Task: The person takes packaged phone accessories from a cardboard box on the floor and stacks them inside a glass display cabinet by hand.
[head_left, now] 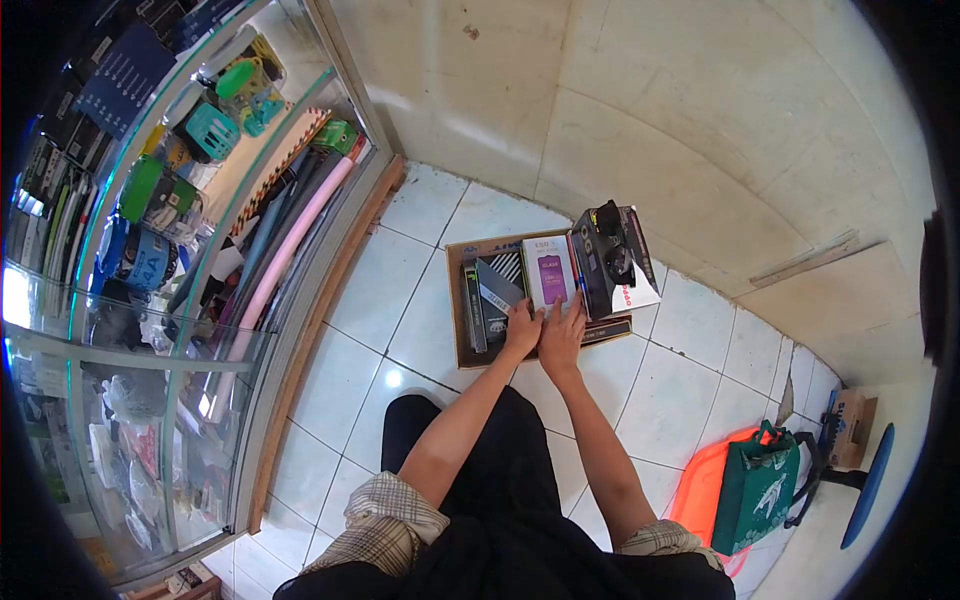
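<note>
An open cardboard box (462, 349) stands on the tiled floor in front of my knees. Inside it lie dark flat boxes (474, 318), a grey packet (498, 286) and a white box with a purple panel (551, 270). Both hands rest at the near end of the white box. My left hand (523, 325) touches its lower left corner, fingers bent. My right hand (563, 325) lies on its lower right part, fingers extended. A black box (592, 262) leans at the right side, with dark sunglasses (617, 255) on top.
A glass display case (225, 330) with jars, rolls and packets stands at the left. A pale wall (650, 130) rises beyond the box. On the right are a green bag (757, 490), an orange item (700, 490) and a small brown carton (850, 430).
</note>
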`<state>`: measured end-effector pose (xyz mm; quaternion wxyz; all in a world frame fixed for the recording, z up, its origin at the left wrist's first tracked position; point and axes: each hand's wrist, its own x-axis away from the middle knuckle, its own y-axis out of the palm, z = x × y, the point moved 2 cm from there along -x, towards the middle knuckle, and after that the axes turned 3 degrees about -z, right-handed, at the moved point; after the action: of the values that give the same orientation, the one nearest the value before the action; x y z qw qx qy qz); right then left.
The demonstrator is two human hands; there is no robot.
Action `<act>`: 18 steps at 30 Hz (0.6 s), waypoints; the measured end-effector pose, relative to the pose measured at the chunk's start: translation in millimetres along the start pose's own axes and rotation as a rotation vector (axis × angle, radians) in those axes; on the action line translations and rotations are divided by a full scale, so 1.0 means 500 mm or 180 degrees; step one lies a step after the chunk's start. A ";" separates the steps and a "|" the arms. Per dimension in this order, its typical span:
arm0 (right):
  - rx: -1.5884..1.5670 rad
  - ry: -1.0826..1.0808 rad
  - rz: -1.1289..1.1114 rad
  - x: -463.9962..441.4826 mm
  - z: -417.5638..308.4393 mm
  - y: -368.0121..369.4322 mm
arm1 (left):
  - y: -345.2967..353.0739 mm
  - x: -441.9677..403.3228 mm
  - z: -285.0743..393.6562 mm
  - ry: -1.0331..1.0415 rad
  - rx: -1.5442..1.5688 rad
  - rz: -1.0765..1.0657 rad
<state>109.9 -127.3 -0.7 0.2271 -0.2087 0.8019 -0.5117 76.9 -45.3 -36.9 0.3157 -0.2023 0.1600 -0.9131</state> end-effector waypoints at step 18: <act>-0.4634 0.0981 -0.1269 0.051 -0.135 -0.168 | -0.285 0.176 0.098 -0.0765 0.1507 -0.0285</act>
<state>58.7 -125.4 97.5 -0.1782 -0.3725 0.9063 0.0905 -36.2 -2.9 89.1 0.3304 -0.2367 -0.1057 -0.9076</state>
